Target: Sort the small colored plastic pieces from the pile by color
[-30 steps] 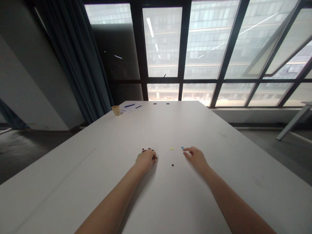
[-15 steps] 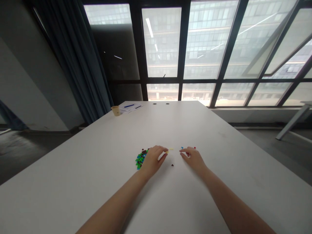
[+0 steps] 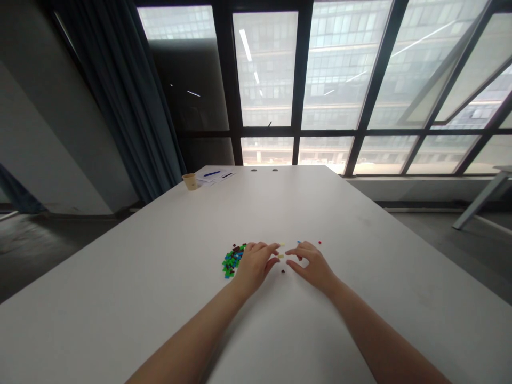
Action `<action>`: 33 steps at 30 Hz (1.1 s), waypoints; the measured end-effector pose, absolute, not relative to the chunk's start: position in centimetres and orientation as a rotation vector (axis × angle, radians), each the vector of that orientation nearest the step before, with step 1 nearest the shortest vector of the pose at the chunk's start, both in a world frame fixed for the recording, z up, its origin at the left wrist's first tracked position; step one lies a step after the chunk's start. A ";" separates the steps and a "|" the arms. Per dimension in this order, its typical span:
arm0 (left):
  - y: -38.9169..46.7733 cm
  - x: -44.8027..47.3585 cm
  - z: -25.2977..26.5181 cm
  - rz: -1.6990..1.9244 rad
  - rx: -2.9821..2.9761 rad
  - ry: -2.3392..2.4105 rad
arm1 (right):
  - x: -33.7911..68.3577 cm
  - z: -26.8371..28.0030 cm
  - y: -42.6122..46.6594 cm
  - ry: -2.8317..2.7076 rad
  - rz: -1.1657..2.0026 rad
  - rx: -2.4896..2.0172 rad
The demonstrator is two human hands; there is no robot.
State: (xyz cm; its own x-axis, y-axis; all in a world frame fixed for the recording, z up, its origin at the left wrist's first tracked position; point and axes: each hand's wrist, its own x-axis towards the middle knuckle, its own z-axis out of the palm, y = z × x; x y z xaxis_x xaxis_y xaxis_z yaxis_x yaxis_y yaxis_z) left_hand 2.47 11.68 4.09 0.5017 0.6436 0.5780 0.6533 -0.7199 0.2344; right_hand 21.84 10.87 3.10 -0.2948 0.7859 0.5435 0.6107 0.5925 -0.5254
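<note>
Nearest, a bare left forearm (image 3: 196, 325) and a bare right forearm (image 3: 372, 330), slanting inward over a white table (image 3: 256, 213). Farther on, between the hands and a little nearer than the fingertips, a small dark brown piece (image 3: 283, 271), alone on the table. Just beyond, left hand (image 3: 253, 265) with grip spread, thumb and fingers apart, tips right beside a small yellow piece (image 3: 280, 256); contact with it impossible to tell. Opposite, right hand (image 3: 316, 266) with grip spread too, thumb and forefinger parted, tips toward the same yellow piece, a narrow gap between. Left of the left hand and partly hidden by it, a loose pile of small pieces (image 3: 231, 262), mostly green, with blue and dark brown among them. Slightly beyond the first yellow piece, a second yellow piece (image 3: 282, 245). At about that depth, a blue piece (image 3: 298, 242) partly hidden behind the right hand, and a red piece (image 3: 319, 242) farther right, well apart from the pile. Far off at the table's left edge, an upright tan cup (image 3: 191, 182), beside white papers (image 3: 214, 180) bearing a blue pen (image 3: 212, 174) and a dark pen (image 3: 227, 175). Near the far end, two dark discs (image 3: 254, 170). Beyond, dark-framed windows (image 3: 266, 69), and at left a blue-grey curtain (image 3: 120, 96).
</note>
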 end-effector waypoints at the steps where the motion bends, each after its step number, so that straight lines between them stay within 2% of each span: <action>1: 11.7 2.5 4.0 -1.028 -2.715 -1.173 | 21.8 3.1 10.9 -2.011 0.271 -1.103; 9: 11.7 2.7 3.9 -1.002 -2.766 -1.222 | 20.9 2.5 10.9 -1.976 0.256 -1.079; 13: 12.0 2.5 4.2 -0.891 -2.772 -1.434 | 21.0 1.7 11.8 -1.958 0.244 -1.204; 16: 12.7 1.2 4.5 -0.567 -2.840 -1.745 | 21.2 1.1 13.2 -1.943 0.217 -1.429; 20: 13.3 -1.2 4.8 0.086 -2.926 -2.051 | 20.9 0.3 15.0 -1.975 0.223 -1.679; 22: 13.4 -1.9 4.9 0.255 -2.873 -2.132 | 20.5 0.0 15.6 -1.992 0.219 -1.761; 25: 13.4 -2.1 4.9 0.244 -2.847 -2.158 | 20.0 -0.2 16.0 -1.987 0.186 -1.823; 33: 13.0 -1.5 4.7 -0.225 -2.896 -2.275 | 21.2 -0.6 14.9 -1.967 0.143 -1.634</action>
State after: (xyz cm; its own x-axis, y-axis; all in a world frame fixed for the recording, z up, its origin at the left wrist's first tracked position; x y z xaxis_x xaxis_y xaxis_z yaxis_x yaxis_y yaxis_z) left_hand -1.52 12.95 4.67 0.2883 0.9289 -0.2325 0.8653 -0.1488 0.4787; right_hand 21.15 14.89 -0.64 -0.0891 0.9303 0.3557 0.8693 0.2469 -0.4282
